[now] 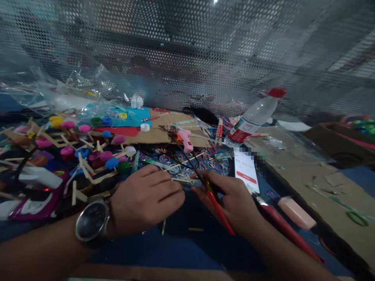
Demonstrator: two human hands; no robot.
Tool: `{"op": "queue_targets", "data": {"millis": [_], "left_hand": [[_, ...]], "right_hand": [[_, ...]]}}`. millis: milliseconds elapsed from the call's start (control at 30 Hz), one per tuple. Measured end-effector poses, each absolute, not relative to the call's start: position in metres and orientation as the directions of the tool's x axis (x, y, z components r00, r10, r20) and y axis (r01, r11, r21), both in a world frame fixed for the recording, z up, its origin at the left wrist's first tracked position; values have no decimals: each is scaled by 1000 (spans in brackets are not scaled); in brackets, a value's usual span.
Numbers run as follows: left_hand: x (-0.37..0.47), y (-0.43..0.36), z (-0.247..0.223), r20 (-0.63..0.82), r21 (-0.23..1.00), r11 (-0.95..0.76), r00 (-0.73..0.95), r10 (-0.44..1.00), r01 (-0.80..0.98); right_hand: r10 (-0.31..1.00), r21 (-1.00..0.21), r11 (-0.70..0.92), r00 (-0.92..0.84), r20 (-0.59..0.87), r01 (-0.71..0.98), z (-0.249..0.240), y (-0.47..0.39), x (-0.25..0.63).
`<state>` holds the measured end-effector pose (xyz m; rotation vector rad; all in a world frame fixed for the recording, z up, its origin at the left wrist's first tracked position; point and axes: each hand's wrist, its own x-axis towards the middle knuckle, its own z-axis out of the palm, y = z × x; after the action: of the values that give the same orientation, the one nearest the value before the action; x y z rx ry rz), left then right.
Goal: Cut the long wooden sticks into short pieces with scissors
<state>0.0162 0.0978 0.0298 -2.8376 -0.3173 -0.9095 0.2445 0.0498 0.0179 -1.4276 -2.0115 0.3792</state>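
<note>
My right hand (234, 195) is wrapped round a pair of red-handled pliers (215, 207), whose long dark jaws point forward and left. Beside it, my left hand (146, 197), with a watch (92, 221) on the wrist, has its fingers curled together. A thin wooden stick (182, 180) shows at its fingertips, running toward the right fingertips; it appears to be held by the left hand, though the grip itself is hidden. Short cut pieces of stick, such as one small piece (195, 229), lie on the dark blue surface below. Motion blur softens the picture.
Colourful clay lumps with wooden sticks (111, 163) crowd the left. Ahead lie loose rubber bands (172, 160) and a pink glue gun (185, 140). To the right are a tilted bottle (252, 117), a lit phone (246, 171), a red-handled tool (290, 230) and cardboard (322, 199).
</note>
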Motion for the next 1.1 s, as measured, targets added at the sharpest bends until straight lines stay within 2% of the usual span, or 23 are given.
{"op": "queue_targets", "data": {"millis": [67,100,200,500,700,933,1100], "left_hand": [[17,98,32,556,-241,-941,829,67,238],[17,97,32,546,-285,-928,836,47,238],[17,96,32,526,-337,-909,850,35,246],[18,96,31,541,-324,-907,839,56,269],[18,96,30,541,-316,-906,838,70,280],[17,97,30,562,-307,-902,822,85,303],[16,95,29,571,-284,-906,814,103,314]], "right_hand": [[916,-550,375,-206,345,746,17,50,244],[912,-544,380,-206,354,748,17,50,243],[911,-547,388,-219,350,742,17,49,242],[939,-610,335,-203,277,718,16,51,244],[941,-608,335,-215,263,720,14,51,243],[889,-560,438,-248,384,704,12,49,243],[890,-566,441,-256,377,697,15,48,243]]}}
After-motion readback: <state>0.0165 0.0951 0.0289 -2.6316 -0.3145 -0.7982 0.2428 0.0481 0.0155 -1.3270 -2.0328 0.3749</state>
